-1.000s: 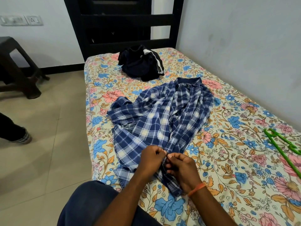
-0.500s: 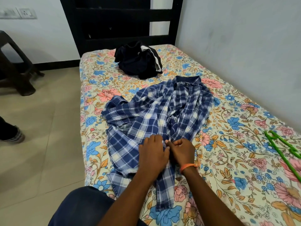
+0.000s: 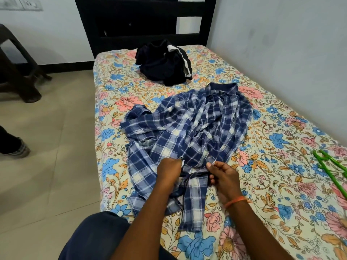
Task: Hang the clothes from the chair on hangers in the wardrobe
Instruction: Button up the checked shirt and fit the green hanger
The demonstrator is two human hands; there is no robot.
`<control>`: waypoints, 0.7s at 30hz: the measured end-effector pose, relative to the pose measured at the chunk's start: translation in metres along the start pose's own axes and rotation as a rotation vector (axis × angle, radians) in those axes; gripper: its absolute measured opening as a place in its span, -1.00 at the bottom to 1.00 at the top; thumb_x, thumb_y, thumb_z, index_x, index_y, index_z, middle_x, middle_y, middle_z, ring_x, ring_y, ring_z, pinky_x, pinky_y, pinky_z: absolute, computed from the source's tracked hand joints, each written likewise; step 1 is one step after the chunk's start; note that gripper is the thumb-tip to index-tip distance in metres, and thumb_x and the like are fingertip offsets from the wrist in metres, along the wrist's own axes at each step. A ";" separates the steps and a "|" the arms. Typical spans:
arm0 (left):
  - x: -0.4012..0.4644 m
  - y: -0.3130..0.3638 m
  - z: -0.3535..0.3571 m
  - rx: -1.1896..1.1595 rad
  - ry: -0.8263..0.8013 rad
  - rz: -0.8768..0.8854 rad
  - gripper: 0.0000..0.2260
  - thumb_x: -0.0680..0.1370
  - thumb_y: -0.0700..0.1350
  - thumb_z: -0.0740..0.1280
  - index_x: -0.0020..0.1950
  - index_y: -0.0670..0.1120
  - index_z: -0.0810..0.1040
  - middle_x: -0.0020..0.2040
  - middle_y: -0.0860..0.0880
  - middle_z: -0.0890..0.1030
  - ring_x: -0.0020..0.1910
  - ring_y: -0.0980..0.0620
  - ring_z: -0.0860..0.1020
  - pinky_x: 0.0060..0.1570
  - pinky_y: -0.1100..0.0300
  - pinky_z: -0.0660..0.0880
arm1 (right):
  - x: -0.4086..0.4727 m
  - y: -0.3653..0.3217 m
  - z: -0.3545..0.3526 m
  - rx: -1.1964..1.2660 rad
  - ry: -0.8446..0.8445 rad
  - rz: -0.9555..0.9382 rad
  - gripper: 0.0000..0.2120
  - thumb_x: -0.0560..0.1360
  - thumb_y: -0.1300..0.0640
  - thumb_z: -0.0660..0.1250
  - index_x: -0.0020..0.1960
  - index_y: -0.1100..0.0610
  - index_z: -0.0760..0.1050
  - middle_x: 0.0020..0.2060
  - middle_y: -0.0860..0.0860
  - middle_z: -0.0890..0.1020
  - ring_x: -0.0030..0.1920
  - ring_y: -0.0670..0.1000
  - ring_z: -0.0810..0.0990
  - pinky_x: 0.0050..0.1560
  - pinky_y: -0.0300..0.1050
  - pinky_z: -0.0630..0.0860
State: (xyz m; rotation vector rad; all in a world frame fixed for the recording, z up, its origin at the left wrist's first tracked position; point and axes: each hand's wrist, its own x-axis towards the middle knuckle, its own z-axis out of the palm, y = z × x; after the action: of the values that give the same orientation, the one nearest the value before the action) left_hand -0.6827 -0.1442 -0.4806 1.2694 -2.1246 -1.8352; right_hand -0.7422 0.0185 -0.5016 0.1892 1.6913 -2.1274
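Observation:
A blue and white checked shirt (image 3: 189,128) lies spread on the flowered bed (image 3: 262,166), collar toward the headboard. My left hand (image 3: 169,170) pinches the shirt's left front edge just below a button. My right hand (image 3: 221,175), with an orange band at the wrist, pinches the facing front edge. The two hands are a little apart. A black garment with a white stripe (image 3: 165,62) lies crumpled near the headboard. Green plastic hangers (image 3: 332,169) rest on the bed at the right edge.
The black headboard (image 3: 142,21) stands against the far wall, and a white wall runs along the bed's right side. A dark chair (image 3: 16,72) stands on the tiled floor at left. Another person's foot (image 3: 15,147) is at the left edge. My knee (image 3: 97,237) is at the bottom.
My hands have moved up the shirt's front from the hem and have drawn apart, each with one front edge.

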 end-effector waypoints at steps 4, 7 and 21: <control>-0.005 -0.006 0.000 0.237 0.117 0.164 -0.70 0.53 -0.19 0.30 -0.39 -0.07 0.35 -0.47 0.02 0.34 -0.52 0.09 0.28 -0.43 0.22 0.25 | 0.001 0.002 0.006 -0.062 0.034 -0.002 -0.85 0.43 0.25 0.50 -0.10 0.25 0.54 -0.40 0.01 0.54 -0.51 -0.09 0.40 -0.55 -0.26 0.44; -0.009 -0.005 0.003 0.541 0.251 0.364 -0.84 0.53 -0.29 0.31 0.08 -0.12 0.51 0.00 -0.04 0.49 -0.15 0.06 0.49 -0.22 0.18 0.49 | 0.003 0.005 0.010 -0.069 0.071 -0.044 -0.81 0.43 0.21 0.51 -0.06 0.27 0.56 -0.41 -0.01 0.58 -0.51 -0.10 0.42 -0.54 -0.26 0.44; -0.006 0.005 0.010 0.939 0.189 0.735 -0.76 0.59 -0.08 0.25 0.21 -0.11 0.56 0.21 -0.07 0.53 0.22 -0.06 0.40 0.04 0.04 0.54 | 0.001 0.001 0.001 0.030 0.039 -0.006 -0.93 0.53 0.36 0.31 -0.10 0.25 0.53 -0.39 0.04 0.57 -0.41 -0.03 0.51 -0.49 -0.23 0.45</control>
State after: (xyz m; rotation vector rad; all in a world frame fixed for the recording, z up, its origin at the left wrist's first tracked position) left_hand -0.6864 -0.1331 -0.4765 0.4908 -2.8509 -0.4079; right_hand -0.7426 0.0168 -0.5028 0.2358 1.6842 -2.1678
